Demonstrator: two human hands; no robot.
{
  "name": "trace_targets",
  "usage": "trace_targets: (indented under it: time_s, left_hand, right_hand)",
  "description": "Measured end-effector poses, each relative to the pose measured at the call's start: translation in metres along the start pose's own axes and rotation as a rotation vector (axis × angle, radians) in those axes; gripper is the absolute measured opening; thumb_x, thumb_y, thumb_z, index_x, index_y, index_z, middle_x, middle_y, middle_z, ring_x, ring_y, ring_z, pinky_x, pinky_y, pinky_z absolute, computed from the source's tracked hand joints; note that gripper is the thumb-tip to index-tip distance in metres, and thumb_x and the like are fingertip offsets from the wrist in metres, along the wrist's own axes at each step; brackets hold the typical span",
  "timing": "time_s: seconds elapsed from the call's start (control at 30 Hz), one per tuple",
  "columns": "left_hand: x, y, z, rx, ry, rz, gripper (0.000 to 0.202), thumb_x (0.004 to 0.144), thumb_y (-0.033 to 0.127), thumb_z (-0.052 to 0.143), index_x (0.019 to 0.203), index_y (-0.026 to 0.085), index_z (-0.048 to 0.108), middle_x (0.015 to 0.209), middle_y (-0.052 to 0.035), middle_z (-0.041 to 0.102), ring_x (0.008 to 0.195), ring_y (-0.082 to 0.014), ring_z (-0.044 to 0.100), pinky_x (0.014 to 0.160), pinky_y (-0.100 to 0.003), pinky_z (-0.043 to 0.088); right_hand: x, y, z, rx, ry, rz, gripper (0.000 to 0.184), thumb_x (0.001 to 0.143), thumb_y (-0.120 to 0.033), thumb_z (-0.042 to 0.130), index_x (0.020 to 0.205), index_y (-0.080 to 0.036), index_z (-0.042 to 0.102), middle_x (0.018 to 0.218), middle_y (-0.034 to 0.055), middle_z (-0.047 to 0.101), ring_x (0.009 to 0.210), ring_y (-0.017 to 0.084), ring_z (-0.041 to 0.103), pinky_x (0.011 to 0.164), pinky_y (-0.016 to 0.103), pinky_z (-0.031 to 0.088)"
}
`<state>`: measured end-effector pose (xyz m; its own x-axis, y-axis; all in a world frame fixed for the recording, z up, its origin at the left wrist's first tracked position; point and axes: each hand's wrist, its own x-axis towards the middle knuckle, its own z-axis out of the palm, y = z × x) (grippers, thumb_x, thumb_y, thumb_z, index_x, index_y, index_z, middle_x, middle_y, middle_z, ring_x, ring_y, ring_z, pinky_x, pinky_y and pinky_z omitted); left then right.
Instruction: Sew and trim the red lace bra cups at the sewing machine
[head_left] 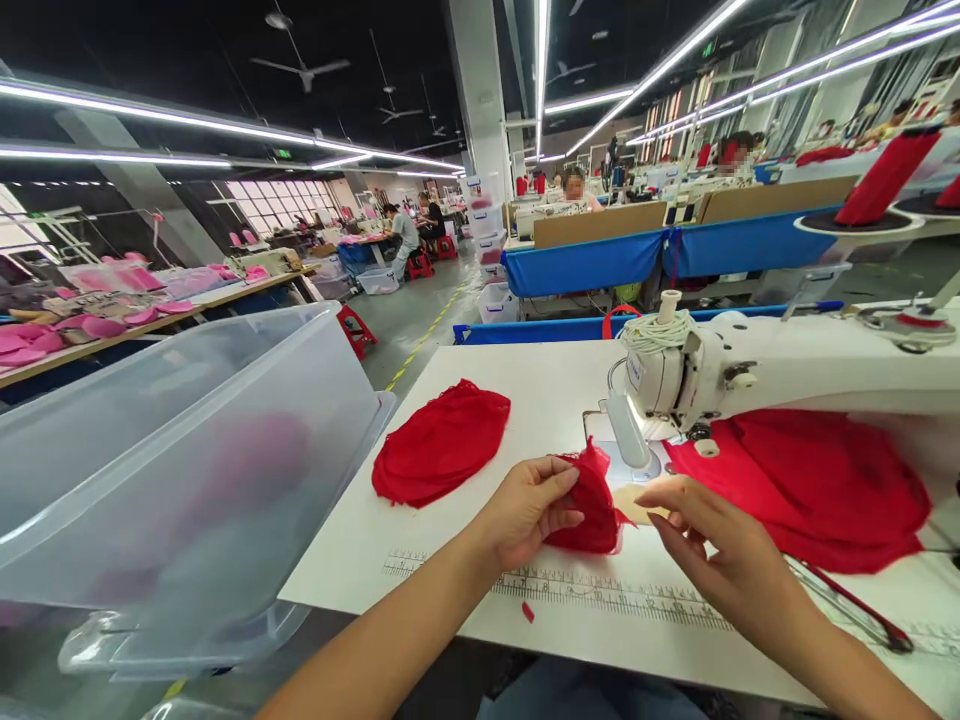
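Observation:
My left hand pinches a small piece of red mesh fabric on the white sewing table, just in front of the sewing machine's needle area. My right hand hovers to the right of that piece, fingers curled and pointing toward it, with a beige patch lying under its fingertips. Whether the right fingers hold anything is unclear. A stack of red mesh pieces lies to the left on the table. A larger heap of red fabric sits under the machine arm on the right.
A white sewing machine with a thread spool stands across the right of the table. A clear plastic bin sits at the left, beside the table. A printed ruler runs along the table's front edge. Other people work at distant benches.

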<state>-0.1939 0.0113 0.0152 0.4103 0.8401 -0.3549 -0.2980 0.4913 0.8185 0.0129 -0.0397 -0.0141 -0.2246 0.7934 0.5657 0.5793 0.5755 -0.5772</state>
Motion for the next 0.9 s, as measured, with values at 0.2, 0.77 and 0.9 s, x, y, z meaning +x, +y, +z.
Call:
trace_targets:
  time_s: [0.2,0.77,0.9]
  left_hand:
    - [0.019,-0.015,0.010,-0.088,0.030,-0.041,0.017,0.078,0.020,0.075,0.075,0.011,0.061,0.068,0.0003,0.063,0.059,-0.0066,0.061,0.058,-0.016,0.053]
    - [0.041,-0.036,0.020,-0.078,-0.150,-0.006,0.032,0.058,0.025,0.089,0.075,0.009,0.068,0.075,-0.0019,0.066,0.072,-0.0079,0.062,0.077,-0.019,0.051]
    - [0.043,-0.040,0.015,-0.107,-0.128,-0.015,0.031,0.057,0.022,0.089,0.076,0.009,0.068,0.077,-0.0020,0.067,0.071,-0.0077,0.062,0.078,-0.019,0.051]
  right_hand:
    - [-0.011,-0.007,0.018,0.004,0.169,0.154,0.012,0.091,-0.025,0.052,0.099,-0.024,0.061,0.099,0.0036,0.067,0.054,0.008,0.057,0.044,0.020,0.046]
    - [-0.013,0.010,0.034,-0.204,0.202,0.339,0.027,0.090,-0.027,0.047,0.107,-0.022,0.067,0.096,0.0056,0.070,0.074,0.017,0.064,0.062,0.027,0.050]
    - [-0.011,0.008,0.033,-0.154,0.178,0.355,0.027,0.089,-0.027,0.048,0.105,-0.022,0.068,0.093,0.0046,0.070,0.068,0.016,0.061,0.059,0.027,0.049]
